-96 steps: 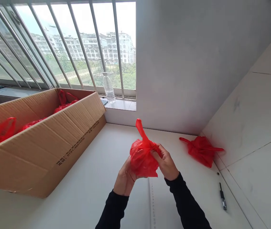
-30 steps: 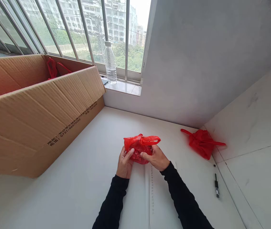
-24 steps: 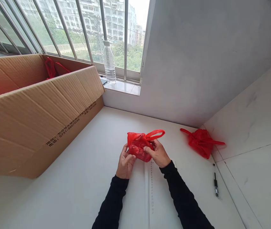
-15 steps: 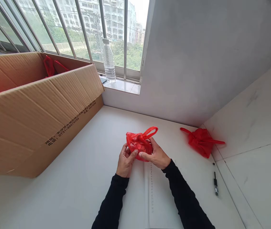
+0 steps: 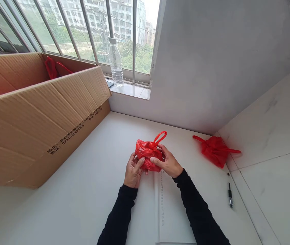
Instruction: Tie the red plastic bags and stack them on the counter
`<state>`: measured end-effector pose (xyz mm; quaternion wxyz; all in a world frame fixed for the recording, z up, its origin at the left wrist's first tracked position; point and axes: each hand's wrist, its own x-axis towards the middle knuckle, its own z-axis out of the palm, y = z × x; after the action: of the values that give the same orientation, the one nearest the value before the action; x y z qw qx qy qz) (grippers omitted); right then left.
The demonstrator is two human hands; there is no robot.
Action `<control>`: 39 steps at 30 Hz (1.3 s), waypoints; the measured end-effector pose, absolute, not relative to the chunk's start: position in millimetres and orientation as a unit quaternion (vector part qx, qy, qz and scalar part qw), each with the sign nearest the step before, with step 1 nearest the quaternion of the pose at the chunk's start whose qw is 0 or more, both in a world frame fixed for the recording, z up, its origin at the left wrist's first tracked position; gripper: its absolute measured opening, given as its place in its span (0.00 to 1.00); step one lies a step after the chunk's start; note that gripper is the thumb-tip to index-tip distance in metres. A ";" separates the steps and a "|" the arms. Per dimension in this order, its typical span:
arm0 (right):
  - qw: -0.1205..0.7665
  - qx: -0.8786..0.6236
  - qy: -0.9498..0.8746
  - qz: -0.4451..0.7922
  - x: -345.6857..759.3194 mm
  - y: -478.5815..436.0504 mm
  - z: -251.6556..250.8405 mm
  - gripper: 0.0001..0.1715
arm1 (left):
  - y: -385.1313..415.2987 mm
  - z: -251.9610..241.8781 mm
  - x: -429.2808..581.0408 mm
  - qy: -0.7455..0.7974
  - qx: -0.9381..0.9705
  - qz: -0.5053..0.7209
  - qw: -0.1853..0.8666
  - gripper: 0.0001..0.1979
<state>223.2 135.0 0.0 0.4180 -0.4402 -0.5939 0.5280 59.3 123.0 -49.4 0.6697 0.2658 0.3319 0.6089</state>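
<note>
A shiny red plastic bag (image 5: 148, 154), knotted with a handle loop sticking up, is held above the table between both hands. My left hand (image 5: 134, 170) grips its lower left side, thumb in front and fingers behind. On the right side, my right hand (image 5: 169, 161) holds it with the thumb pressed on the front. What the bag contains cannot be made out. Just below the hands lies a white spiral notebook (image 5: 175, 211), partly covered by my right forearm.
A large open cardboard box (image 5: 65, 105) with red bags inside stands at left. Another knotted red bag (image 5: 214, 151) lies at the right by the wall, near a black pen (image 5: 230, 195). A water bottle (image 5: 116, 64) stands on the windowsill (image 5: 134, 91).
The red bag has turned slightly in my hands, and its handle loop now points more upright. My left thumb has shifted left and my right thumb has moved up on the bag.
</note>
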 end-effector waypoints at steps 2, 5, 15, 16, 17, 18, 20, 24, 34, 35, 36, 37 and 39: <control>0.391 -0.425 -0.613 0.539 223.6 133.1 1.4 0.40 | 124.0 -51.7 58.8 0.337 0.261 0.610 0.668 0.24; 0.398 -0.447 -0.611 0.518 221.3 132.5 -1.0 0.38 | 123.5 -52.0 58.6 0.341 0.259 0.606 0.671 0.24; 0.423 -0.425 -0.585 0.546 229.6 138.0 -1.0 0.32 | 121.5 -45.5 61.3 0.353 0.240 0.587 0.688 0.36; 0.415 -0.406 -0.590 0.561 231.0 137.5 0.7 0.34 | 122.6 -47.2 60.5 0.355 0.235 0.591 0.686 0.34; 0.410 -0.391 -0.597 0.568 231.8 136.9 2.2 0.36 | 123.7 -49.1 59.7 0.355 0.231 0.595 0.683 0.34; 0.408 -0.379 -0.603 0.571 231.8 136.3 3.4 0.39 | 124.6 -50.9 58.9 0.354 0.228 0.598 0.681 0.33; 0.415 -0.368 -0.608 0.568 230.1 135.3 4.4 0.41 | 125.8 -53.5 58.1 0.352 0.224 0.604 0.679 0.32; 0.447 -0.400 -0.595 0.536 223.1 135.3 1.7 0.35 | 124.2 -52.8 59.7 0.334 0.230 0.607 0.684 0.33; 0.415 -0.362 -0.607 0.573 220.1 128.9 9.9 0.40 | 124.4 -46.9 55.1 0.310 0.203 0.625 0.687 0.40; 0.411 -0.366 -0.610 0.570 220.2 128.5 10.9 0.40 | 124.9 -46.7 53.6 0.308 0.198 0.629 0.686 0.38; 0.409 -0.375 -0.612 0.563 219.6 128.3 11.1 0.40 | 125.1 -46.1 52.4 0.306 0.196 0.630 0.687 0.37; 0.410 -0.389 -0.614 0.551 218.3 128.2 10.4 0.38 | 124.8 -45.0 51.7 0.304 0.194 0.628 0.690 0.35; 0.419 -0.419 -0.618 0.517 213.1 127.9 7.1 0.35 | 122.9 -41.0 52.3 0.292 0.199 0.618 0.702 0.32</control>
<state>213.1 127.9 7.1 0.4185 -0.4186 -0.6180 0.5174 52.3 122.9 -41.0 0.7023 0.1986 0.2924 0.6180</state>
